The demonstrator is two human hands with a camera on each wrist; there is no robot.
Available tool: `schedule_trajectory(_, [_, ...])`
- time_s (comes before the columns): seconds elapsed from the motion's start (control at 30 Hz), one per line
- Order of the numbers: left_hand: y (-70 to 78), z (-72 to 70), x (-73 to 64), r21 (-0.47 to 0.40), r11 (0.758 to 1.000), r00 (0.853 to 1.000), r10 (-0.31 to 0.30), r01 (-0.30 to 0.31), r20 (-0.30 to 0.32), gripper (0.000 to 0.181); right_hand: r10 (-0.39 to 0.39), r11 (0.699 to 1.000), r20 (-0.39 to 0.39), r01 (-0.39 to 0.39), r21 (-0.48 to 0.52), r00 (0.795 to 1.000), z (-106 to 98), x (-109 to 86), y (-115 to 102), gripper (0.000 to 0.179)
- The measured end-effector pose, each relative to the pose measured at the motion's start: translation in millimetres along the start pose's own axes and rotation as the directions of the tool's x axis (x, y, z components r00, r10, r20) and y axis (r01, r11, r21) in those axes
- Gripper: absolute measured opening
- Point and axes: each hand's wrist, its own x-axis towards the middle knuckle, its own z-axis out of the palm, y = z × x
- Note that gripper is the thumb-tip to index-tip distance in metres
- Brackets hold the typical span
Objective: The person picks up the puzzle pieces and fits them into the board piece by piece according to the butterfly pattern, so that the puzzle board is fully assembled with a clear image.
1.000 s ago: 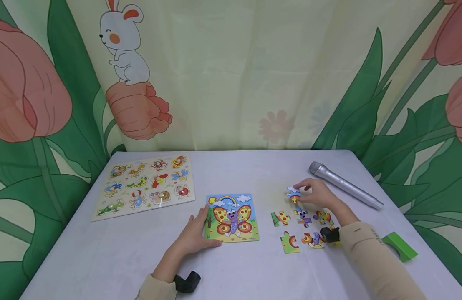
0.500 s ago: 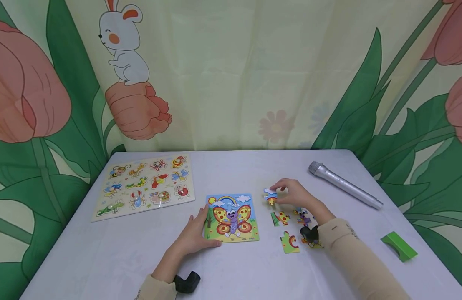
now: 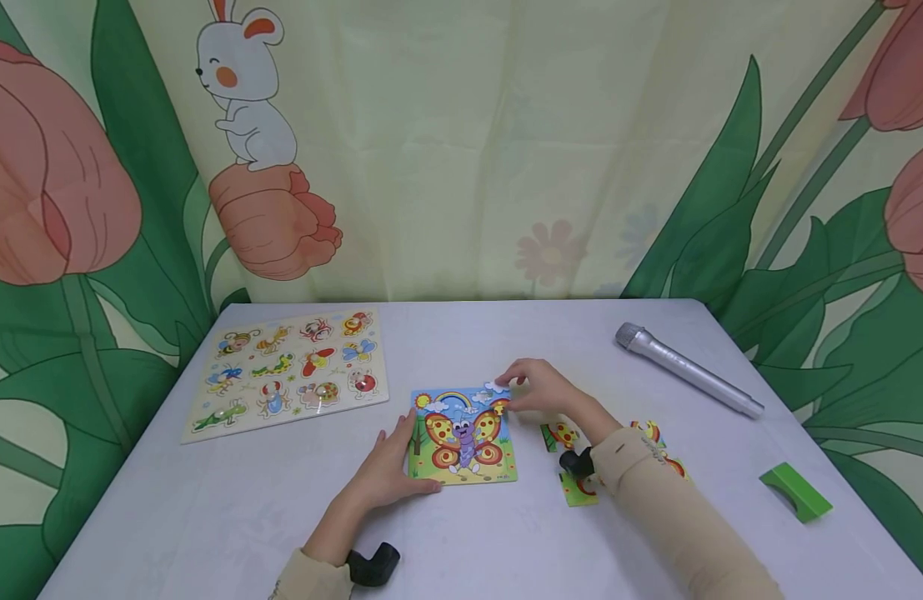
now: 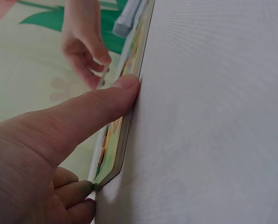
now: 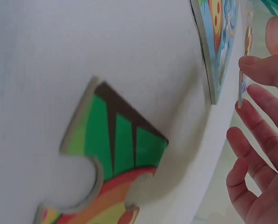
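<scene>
My left hand (image 3: pixel 384 472) rests at the near left corner of a square butterfly jigsaw board (image 3: pixel 461 477). Its thumb presses the near edge and its other fingers touch the left edge, seen also in the left wrist view. Over the board's far right corner, my right hand (image 3: pixel 549 392) pinches a jigsaw piece (image 5: pixel 242 88) between thumb and fingers. The piece is tilted on edge and appears just above the board. Loose jigsaw pieces (image 3: pixel 579 491) lie right of the board, partly hidden under my right forearm; one green-and-red piece (image 5: pixel 122 135) shows close up in the right wrist view.
An insect puzzle board (image 3: pixel 288 367) lies at the back left. Toward the back right is a silver microphone (image 3: pixel 689 371), with a green arched block (image 3: pixel 797 492) nearer on the right. A printed curtain (image 3: pixel 446 167) hangs behind the white table (image 3: pixel 228 517).
My right hand has carried the jigsaw piece leftward from the loose pieces to the board's far right corner. The left hand and board have stayed put.
</scene>
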Motion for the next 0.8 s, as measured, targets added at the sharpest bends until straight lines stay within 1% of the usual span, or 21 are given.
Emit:
schedule_trajectory(0.3, [-0.2, -0.7, 1.6, 0.006, 1.0, 1.0, 0.008, -0.008, 0.004, 0.108, -0.012, 1.0, 0.042, 0.012, -0.011, 0.999, 10.0, 8.4, -9.1, 0.031])
schedule_trajectory(0.53, [-2.0, 0.4, 0.8, -0.008, 1.0, 1.0, 0.005, -0.005, 0.006, 0.109, 0.025, 0.998, 0.069, -0.021, -0.053, 0.997, 16.7, 14.2, -10.1, 0.025])
schedule_trajectory(0.8, [-2.7, 0.6, 1.5, -0.003, 1.0, 1.0, 0.016, -0.016, 0.0, 0.109, 0.053, 0.994, 0.079, -0.044, -0.103, 0.995, 18.2, 16.6, -16.2, 0.024])
